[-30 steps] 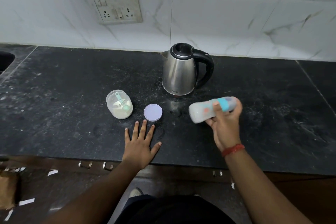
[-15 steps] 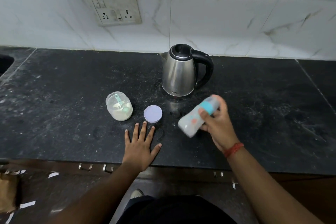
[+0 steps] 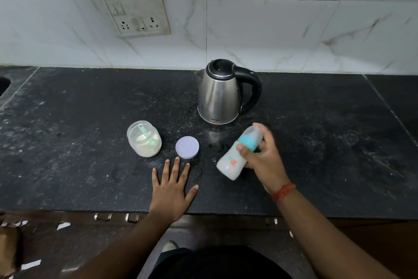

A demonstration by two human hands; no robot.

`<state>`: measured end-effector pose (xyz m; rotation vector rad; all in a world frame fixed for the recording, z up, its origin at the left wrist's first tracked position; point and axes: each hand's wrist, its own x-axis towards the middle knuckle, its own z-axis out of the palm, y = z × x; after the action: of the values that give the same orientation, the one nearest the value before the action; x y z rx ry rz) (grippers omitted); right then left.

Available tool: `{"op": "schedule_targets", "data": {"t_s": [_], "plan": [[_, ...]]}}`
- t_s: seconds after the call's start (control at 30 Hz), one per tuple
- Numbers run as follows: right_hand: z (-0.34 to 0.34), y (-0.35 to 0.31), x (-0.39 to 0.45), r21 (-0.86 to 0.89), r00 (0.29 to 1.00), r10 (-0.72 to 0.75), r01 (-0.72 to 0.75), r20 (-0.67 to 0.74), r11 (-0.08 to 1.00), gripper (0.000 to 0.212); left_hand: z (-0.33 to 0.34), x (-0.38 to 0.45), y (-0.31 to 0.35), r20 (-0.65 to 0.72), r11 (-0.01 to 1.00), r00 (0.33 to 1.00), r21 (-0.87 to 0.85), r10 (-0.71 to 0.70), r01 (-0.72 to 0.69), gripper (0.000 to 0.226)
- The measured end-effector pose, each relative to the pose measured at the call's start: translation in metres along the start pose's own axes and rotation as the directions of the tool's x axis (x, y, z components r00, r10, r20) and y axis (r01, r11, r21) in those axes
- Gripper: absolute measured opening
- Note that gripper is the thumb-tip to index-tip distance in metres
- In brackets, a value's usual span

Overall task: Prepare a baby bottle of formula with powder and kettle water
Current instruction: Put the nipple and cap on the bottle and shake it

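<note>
My right hand [image 3: 263, 162] grips a baby bottle [image 3: 233, 161] with a teal collar and milky white liquid inside. The bottle is tilted, base toward me and left, capped top toward the kettle. A steel kettle [image 3: 218, 97] with a black handle stands upright behind it. Left of the bottle lies a round lilac lid [image 3: 187, 146], flat on the counter. Further left stands an open clear jar of powder [image 3: 144, 139] with a teal scoop in it. My left hand [image 3: 173, 189] rests flat on the black counter [image 3: 67, 143], fingers spread, just below the lid.
A white tiled wall with a socket panel [image 3: 135, 12] rises behind the counter. A sink edge [image 3: 3, 85] shows at the far left. Drawer handles [image 3: 116, 217] sit under the counter's front edge.
The bottle has swung from nearly horizontal, top to the right, to a steep tilt with its base down toward me. My left hand has stayed flat on the counter.
</note>
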<state>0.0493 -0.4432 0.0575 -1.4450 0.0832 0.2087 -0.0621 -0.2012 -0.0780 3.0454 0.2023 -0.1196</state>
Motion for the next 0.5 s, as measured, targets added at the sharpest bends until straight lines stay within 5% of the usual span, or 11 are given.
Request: {"op": "schedule_targets", "data": {"t_s": [0.1, 0.2, 0.3, 0.43, 0.5], "plan": [[-0.006, -0.001, 0.002, 0.215, 0.984, 0.000, 0.039, -0.180, 0.976, 0.055, 0.000, -0.001, 0.002, 0.000, 1.000, 1.000, 0.009, 0.004, -0.004, 0.080], [-0.004, 0.001, 0.001, 0.060, 0.998, 0.005, -0.009, 0.066, 0.998, 0.061, -0.001, -0.001, 0.001, -0.006, 1.000, 1.000, -0.003, 0.006, -0.006, 0.079], [-0.005, 0.007, 0.001, 0.201, 0.993, 0.007, 0.017, -0.117, 0.979, 0.058, -0.002, -0.001, 0.002, 0.001, 1.000, 1.000, 0.002, 0.007, -0.007, 0.078], [0.000, 0.015, 0.002, -0.061, 0.988, 0.025, -0.015, 0.154, 0.998, 0.065, -0.001, -0.002, 0.000, -0.010, 1.000, 1.000, -0.007, 0.009, -0.009, 0.078], [0.000, 0.012, 0.004, 0.026, 1.000, 0.003, -0.003, 0.006, 1.000, 0.061, -0.002, -0.001, 0.000, 0.003, 1.000, 1.000, 0.002, 0.009, -0.009, 0.078]]}}
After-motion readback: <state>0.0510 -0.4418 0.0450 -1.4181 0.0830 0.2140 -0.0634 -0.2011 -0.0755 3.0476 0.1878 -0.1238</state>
